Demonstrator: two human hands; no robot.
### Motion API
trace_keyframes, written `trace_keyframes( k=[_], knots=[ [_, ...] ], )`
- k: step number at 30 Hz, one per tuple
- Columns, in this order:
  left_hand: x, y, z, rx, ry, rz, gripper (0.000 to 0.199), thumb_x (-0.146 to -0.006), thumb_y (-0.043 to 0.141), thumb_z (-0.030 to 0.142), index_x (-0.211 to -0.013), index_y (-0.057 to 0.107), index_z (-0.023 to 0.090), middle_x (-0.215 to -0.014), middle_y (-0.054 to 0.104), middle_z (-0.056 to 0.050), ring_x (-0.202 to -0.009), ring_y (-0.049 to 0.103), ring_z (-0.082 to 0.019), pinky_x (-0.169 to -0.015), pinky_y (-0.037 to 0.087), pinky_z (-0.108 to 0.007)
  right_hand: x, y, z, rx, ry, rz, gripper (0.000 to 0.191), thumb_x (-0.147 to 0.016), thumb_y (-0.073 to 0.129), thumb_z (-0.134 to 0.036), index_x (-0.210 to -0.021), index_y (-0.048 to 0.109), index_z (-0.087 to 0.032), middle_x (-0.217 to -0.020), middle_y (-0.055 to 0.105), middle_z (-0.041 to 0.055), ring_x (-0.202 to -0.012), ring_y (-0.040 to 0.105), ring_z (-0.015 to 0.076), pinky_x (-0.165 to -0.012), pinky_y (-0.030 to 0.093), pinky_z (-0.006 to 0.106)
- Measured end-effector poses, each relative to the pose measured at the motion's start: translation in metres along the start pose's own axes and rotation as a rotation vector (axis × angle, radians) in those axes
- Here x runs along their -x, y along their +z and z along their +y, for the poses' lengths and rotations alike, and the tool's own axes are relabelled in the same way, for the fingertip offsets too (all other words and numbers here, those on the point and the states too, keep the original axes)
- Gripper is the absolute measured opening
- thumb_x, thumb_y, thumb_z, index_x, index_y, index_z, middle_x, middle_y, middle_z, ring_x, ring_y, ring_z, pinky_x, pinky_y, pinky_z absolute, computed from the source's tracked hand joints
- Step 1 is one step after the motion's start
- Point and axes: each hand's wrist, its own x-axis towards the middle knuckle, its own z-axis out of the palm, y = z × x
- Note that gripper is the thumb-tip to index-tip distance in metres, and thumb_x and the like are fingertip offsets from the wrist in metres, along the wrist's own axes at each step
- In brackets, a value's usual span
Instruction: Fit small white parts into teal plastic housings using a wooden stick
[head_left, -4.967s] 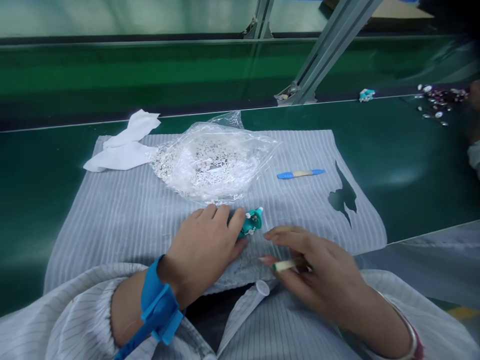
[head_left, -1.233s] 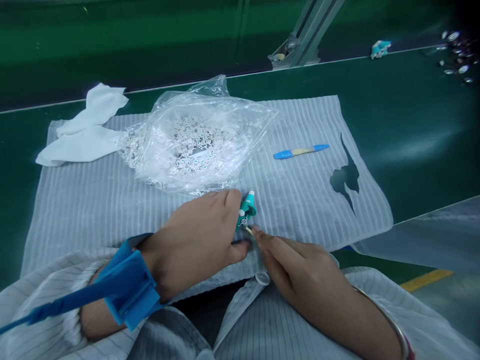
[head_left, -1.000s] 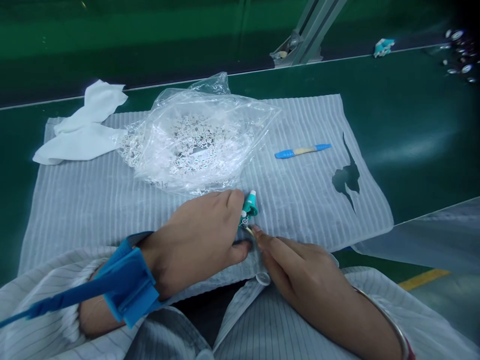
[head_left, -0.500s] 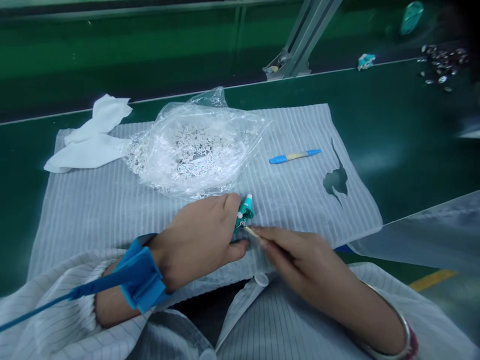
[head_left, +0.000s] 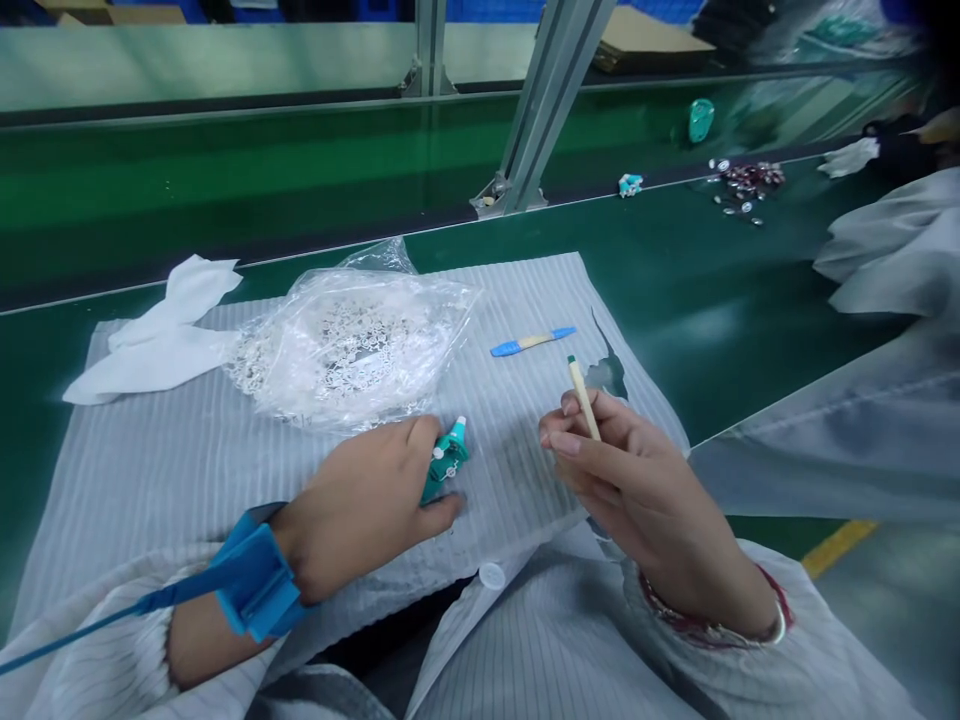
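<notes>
My left hand is closed on a small teal part with a white tip, low over the striped cloth. A blue band circles that wrist. Raised to the right, my right hand pinches a thin pale stick with a dark green end, pointing up and away from the teal part. Behind my left hand lies a clear plastic bag full of small white pieces. A blue-ended tool rests on the cloth to the bag's right.
White fabric lies at the left. A slanted metal post rises behind the table edge. Farther right are a small teal-and-white piece, dark red and silvery pieces, and another person's pale sleeve.
My right hand has lifted the stick off the teal part, turned its tip upward and moved right. The view has shifted, showing more background. My left hand still holds the teal part.
</notes>
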Motion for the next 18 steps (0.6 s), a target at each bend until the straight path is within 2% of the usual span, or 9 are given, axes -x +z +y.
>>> trace_keyframes(
  k=[7,15,18],
  knots=[
    [-0.0016,-0.0005,0.0024,0.01,-0.022,-0.014,0.037,-0.076,0.051,0.045,-0.1,0.047,0.017,-0.087,0.06,-0.006,-0.078,0.058,-0.026,-0.062,0.041,-0.035,0.0003,-0.001,0.0014,0.054,-0.025,-0.003,0.024,-0.069,0.069,-0.024,-0.079,0.048,-0.023,-0.069,0.052,-0.0037,-0.053,0.039,0.0065,-0.047,0.031,0.02],
    [0.0002,0.0009,-0.0001,0.012,-0.011,-0.002,0.038,-0.076,0.052,0.046,-0.1,0.047,0.018,-0.087,0.06,-0.005,-0.077,0.057,-0.025,-0.061,0.039,-0.034,0.0003,-0.0022,0.0032,0.123,0.022,-0.108,0.017,-0.075,0.063,-0.028,-0.081,0.048,-0.022,-0.074,0.048,-0.0038,-0.047,0.029,0.0041,-0.043,0.025,0.02],
    [0.0009,0.0026,-0.0011,0.023,-0.003,0.028,0.035,-0.076,0.052,0.045,-0.099,0.046,0.019,-0.085,0.06,-0.004,-0.076,0.057,-0.025,-0.059,0.037,-0.033,-0.0007,-0.0021,0.0044,0.113,0.008,-0.121,0.019,-0.076,0.063,-0.029,-0.078,0.046,-0.022,-0.073,0.046,-0.0037,-0.049,0.03,0.005,-0.043,0.025,0.021]
  ],
)
